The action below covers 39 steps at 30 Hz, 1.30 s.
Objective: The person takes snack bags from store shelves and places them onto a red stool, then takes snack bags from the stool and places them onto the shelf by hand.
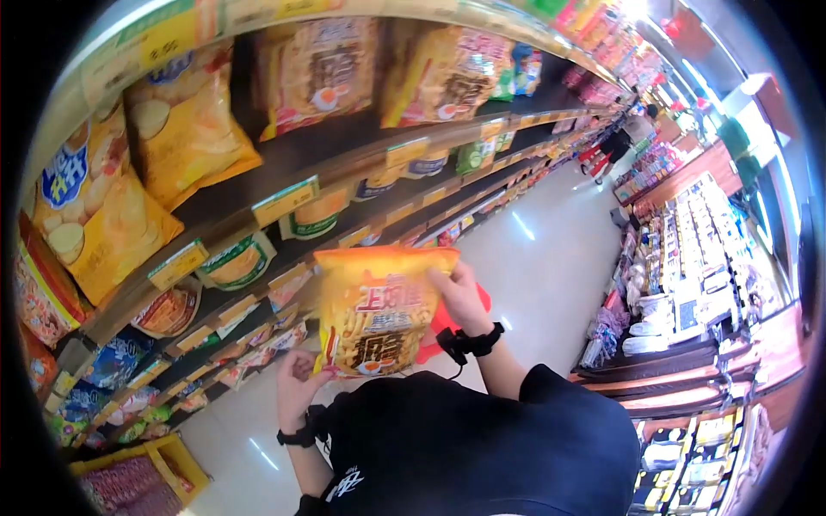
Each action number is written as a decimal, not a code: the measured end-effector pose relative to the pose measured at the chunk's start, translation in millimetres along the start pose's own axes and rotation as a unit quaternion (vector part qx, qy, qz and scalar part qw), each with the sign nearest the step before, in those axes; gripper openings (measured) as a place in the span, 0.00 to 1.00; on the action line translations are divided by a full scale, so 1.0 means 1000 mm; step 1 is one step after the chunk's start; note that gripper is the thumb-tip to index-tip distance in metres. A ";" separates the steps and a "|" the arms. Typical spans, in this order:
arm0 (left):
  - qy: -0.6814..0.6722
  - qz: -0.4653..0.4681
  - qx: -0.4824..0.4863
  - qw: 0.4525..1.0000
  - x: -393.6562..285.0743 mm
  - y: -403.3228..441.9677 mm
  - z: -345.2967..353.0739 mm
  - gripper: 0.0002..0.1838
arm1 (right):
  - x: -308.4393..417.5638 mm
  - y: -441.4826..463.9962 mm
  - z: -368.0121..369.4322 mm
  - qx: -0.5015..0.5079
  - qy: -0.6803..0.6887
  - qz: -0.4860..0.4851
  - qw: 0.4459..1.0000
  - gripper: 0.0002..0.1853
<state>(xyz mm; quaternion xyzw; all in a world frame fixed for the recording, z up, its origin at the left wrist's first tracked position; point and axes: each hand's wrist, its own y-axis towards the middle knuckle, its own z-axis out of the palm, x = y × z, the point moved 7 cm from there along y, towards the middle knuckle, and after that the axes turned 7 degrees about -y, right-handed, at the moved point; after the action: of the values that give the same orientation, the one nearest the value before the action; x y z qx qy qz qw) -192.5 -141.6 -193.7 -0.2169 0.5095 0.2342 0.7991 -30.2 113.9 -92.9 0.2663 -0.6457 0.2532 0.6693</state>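
- Bag: likely light, soft, contents crushable; best held by edges.
- Right hand: closed on upper corner.
- Left hand: half-curled at lower corner; grip unclear.

The left hand curls lower than the right hand.

Dark shelf, bearing yellow snack bags at ten o'clock and multicoloured packets at eleven to twelve o'clock.
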 end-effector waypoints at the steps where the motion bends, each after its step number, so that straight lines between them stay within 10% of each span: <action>1: -0.035 -0.006 0.010 0.999 0.008 0.004 -0.005 0.16 | -0.001 -0.001 0.000 -0.008 0.002 0.000 1.000 0.15; 19: -0.055 -0.113 -0.099 0.987 0.114 0.038 -0.048 0.08 | -0.078 0.018 -0.054 -0.055 -0.187 0.139 0.971 0.13; 31: -0.041 -0.274 -0.088 0.957 0.198 0.111 0.075 0.12 | -0.194 0.045 -0.244 -0.080 -0.164 0.115 0.976 0.15; 39: -0.029 -0.412 -0.061 0.908 0.341 0.151 0.137 0.16 | -0.351 -0.013 -0.369 -0.137 -0.184 0.296 0.927 0.14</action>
<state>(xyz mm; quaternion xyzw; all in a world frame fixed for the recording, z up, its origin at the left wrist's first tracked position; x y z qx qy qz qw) -57.6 111.1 -469.5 -0.4487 0.3357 -0.0797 0.8244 234.6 358.6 -452.6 0.0105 -0.8353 0.2952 0.4637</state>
